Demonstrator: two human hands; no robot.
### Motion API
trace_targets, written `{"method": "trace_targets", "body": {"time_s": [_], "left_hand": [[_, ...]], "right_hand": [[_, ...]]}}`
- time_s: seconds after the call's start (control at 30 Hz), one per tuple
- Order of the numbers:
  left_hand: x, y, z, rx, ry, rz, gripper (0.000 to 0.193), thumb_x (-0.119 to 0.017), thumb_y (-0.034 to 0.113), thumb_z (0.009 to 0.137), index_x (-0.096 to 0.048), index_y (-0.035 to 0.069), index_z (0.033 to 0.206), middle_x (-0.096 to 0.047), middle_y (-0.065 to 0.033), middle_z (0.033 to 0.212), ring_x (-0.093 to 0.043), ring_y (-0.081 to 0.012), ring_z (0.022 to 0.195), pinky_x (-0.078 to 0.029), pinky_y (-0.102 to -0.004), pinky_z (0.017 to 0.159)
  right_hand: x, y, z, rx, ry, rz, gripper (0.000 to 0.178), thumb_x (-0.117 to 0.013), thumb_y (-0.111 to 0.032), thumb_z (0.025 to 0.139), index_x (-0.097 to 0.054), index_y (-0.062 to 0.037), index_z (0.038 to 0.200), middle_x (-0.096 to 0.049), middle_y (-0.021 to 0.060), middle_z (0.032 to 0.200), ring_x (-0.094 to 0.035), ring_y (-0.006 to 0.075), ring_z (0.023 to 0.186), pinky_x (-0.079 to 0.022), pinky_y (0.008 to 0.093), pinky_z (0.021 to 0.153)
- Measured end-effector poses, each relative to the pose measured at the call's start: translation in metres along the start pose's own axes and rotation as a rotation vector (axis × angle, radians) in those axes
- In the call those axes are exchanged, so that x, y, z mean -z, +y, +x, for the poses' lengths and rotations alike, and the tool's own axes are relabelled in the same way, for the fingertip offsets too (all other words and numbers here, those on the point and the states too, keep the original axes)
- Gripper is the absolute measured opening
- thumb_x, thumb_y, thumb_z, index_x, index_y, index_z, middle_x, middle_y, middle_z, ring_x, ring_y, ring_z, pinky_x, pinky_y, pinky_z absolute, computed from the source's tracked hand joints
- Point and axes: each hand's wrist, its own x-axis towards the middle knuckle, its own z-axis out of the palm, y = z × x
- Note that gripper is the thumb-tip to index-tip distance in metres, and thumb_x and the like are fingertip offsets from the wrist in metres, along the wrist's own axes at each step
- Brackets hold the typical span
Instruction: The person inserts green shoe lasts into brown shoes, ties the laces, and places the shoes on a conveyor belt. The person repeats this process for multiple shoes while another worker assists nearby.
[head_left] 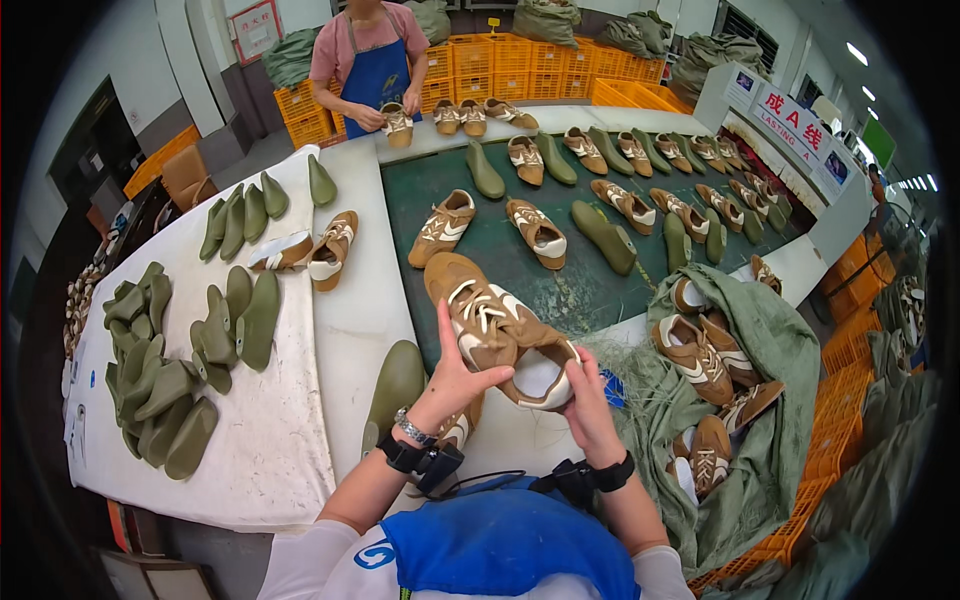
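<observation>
A brown suede sneaker [490, 318] with white stripes and tan laces is held up before me, its toe pointing away to the left. My left hand [455, 378] grips its near left side, thumb across the collar. At the heel, my right hand [592, 408] holds the edge of the opening with closed fingers. White lining shows inside the shoe. Beneath my left hand, another sneaker [460, 425] is partly hidden. Beside it, near my left wrist, lies a green shoe last [396, 385].
Green lasts [160, 390] lie heaped on the white cloth [270, 440] at left. Sneakers and lasts stand in rows on the green conveyor belt [480, 250]. A green sack [770, 400] of sneakers sits at right. Across the table, a person [370, 65] in a blue apron holds a shoe.
</observation>
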Motion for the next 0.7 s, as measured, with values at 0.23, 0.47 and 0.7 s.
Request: {"method": "trace_targets", "body": {"time_s": [0.23, 0.47, 0.7], "left_hand": [[0.024, -0.017, 0.009, 0.069, 0.137, -0.057, 0.108, -0.069, -0.003, 0.075, 0.008, 0.018, 0.148, -0.034, -0.0164, 0.139, -0.049, -0.0217, 0.116, -0.049, -0.0338, 0.088], [0.252, 0.002, 0.086, -0.041, 0.698, 0.098, 0.100, -0.070, 0.024, 0.080, 0.003, 0.018, 0.147, -0.048, -0.0107, 0.124, -0.057, -0.0233, 0.101, -0.051, -0.0358, 0.076], [0.301, -0.056, 0.046, 0.320, 0.661, 0.369, 0.058, -0.068, 0.029, 0.080, -0.050, 0.003, 0.129, -0.057, -0.0085, 0.116, -0.052, -0.0162, 0.099, -0.046, -0.0317, 0.077]], "right_hand": [[-0.004, 0.026, -0.003, -0.069, -0.042, -0.080, 0.047, -0.044, -0.032, 0.099, -0.029, -0.0142, 0.139, -0.043, 0.0089, 0.133, -0.049, 0.0197, 0.115, -0.044, 0.0344, 0.094], [0.087, 0.017, -0.011, 0.182, 0.185, -0.416, 0.050, -0.060, -0.014, 0.087, -0.041, -0.0089, 0.133, -0.051, 0.0076, 0.120, -0.053, 0.0139, 0.098, -0.046, 0.0275, 0.080], [0.262, -0.037, -0.012, 0.458, 0.710, -0.834, 0.035, -0.056, -0.004, 0.086, -0.051, 0.0025, 0.120, -0.057, 0.0110, 0.112, -0.056, 0.0181, 0.096, -0.046, 0.0299, 0.083]]}}
